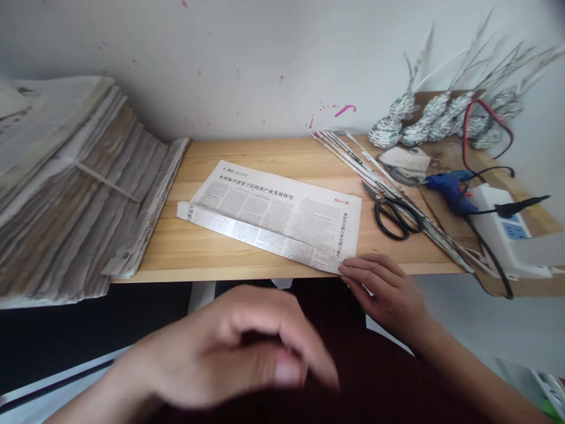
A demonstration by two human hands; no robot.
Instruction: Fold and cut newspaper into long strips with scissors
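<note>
A newspaper sheet (265,206) lies on the wooden table, with a narrow folded strip along its near edge. My right hand (384,291) has its fingers at the sheet's near right corner, thumb lower at the table edge, gripping that corner. My left hand (233,347) hovers in front of the table edge, close to the camera and slightly blurred. Its fingers curl loosely, thumb and index finger apart at the tips, and nothing shows between them. Black-handled scissors (392,215) rest right of the sheet, beyond my right hand.
A tall stack of newspapers (88,182) fills the table's left side. Thin rolled paper sticks (366,165) run diagonally at right. Behind them are woven paper shapes (424,121), a cloth (406,162), a blue glue gun (452,188) and a white power strip (507,229) with cords.
</note>
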